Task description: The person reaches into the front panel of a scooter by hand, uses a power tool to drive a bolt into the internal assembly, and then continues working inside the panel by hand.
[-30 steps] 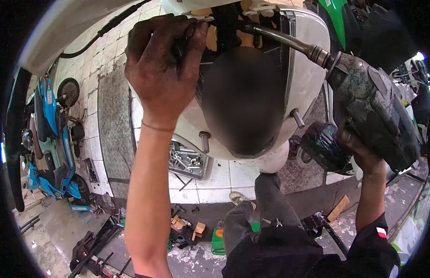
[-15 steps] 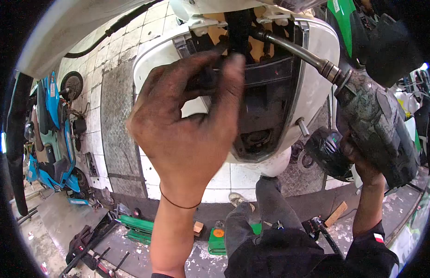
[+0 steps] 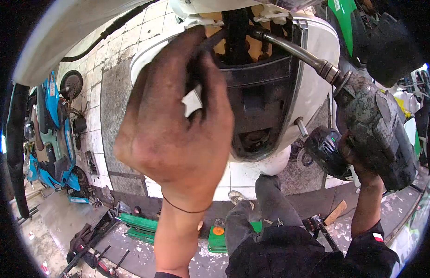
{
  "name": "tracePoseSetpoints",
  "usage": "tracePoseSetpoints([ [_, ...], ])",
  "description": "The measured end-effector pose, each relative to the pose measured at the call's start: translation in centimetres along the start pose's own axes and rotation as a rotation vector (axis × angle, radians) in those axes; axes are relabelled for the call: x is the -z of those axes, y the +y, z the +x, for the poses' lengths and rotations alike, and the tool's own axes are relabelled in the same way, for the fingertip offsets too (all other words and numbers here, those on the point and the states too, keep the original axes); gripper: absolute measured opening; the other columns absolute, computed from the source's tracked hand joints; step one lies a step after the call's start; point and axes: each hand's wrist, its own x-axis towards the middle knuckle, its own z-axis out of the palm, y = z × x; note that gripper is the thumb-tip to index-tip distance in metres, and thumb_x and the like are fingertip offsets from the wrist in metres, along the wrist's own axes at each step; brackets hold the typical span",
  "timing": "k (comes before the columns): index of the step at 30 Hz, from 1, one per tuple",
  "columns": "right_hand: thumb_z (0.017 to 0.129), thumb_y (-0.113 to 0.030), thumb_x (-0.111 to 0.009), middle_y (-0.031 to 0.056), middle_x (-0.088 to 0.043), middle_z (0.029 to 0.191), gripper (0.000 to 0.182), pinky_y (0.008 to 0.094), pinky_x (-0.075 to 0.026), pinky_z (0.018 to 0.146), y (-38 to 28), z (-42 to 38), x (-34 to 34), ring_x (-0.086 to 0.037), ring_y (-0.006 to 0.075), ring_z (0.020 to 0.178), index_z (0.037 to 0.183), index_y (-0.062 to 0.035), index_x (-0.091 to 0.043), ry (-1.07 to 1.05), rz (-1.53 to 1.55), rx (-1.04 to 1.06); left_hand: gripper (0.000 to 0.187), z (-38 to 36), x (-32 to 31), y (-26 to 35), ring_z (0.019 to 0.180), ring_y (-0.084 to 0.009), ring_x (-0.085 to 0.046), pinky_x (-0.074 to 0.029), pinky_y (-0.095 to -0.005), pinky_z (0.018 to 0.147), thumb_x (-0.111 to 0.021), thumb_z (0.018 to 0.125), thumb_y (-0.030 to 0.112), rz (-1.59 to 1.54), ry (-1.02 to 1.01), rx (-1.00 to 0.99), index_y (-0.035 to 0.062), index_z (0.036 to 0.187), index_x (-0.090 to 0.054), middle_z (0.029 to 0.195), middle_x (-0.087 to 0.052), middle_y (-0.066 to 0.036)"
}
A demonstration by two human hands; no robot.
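A white scooter body [image 3: 312, 78] is hanging overhead, its dark underside panel [image 3: 261, 106] facing the camera. The right hand [image 3: 363, 162] is gripping a grimy impact driver [image 3: 375, 127], whose long extension bar [image 3: 293, 46] is reaching into the panel's top. The left hand [image 3: 178, 125] is pinching a small dark part, hardly visible, against the panel's upper left edge.

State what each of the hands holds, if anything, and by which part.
The right hand grips the power driver by its handle, above the battery. The left hand pinches something small and dark at the scooter panel; what it is cannot be told.
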Motion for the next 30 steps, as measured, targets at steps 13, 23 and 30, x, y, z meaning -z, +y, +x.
tracePoseSetpoints([
  [13, 0.084, -0.016, -0.061, 0.0096, -0.036, 0.131, 0.059, 0.0369, -0.029, 0.107, 0.1, -0.1, 1.0, -0.033, 0.0225, 0.124, 0.134, -0.0100, -0.031, -0.030, 0.041, 0.051, 0.016, -0.1, -1.3, -2.5, 0.067, -0.0141, -0.067, -0.054, -0.0247, 0.061, -0.068, 0.077, 0.006, 0.133, -0.033, -0.097, 0.0036, 0.093, -0.069, 0.082, -0.069, -0.008],
  [23, 0.088, -0.013, -0.056, 0.0082, -0.036, 0.132, 0.053, 0.0355, -0.031, 0.106, -0.7, 0.8, 0.9, -0.033, 0.0200, 0.125, 0.134, -0.0111, -0.030, -0.235, 0.257, -0.059, 0.012, 2.3, -0.9, -2.5, 0.072, -0.0225, -0.067, -0.050, -0.0310, 0.068, -0.066, 0.078, 0.011, 0.158, -0.234, -0.176, 0.0039, 0.087, -0.068, 0.081, -0.069, -0.010],
  [30, 0.085, -0.014, -0.060, 0.0082, -0.041, 0.130, 0.053, 0.0353, -0.033, 0.104, 0.0, 0.1, -0.3, -0.038, 0.0198, 0.122, 0.132, -0.0105, -0.035, -0.084, -0.131, 0.067, 0.017, 2.7, -0.8, -2.5, 0.069, -0.0196, -0.066, -0.049, -0.0278, 0.066, -0.066, 0.079, 0.013, 0.020, -0.288, 0.020, -0.0003, 0.090, -0.065, 0.076, -0.068, -0.013],
])
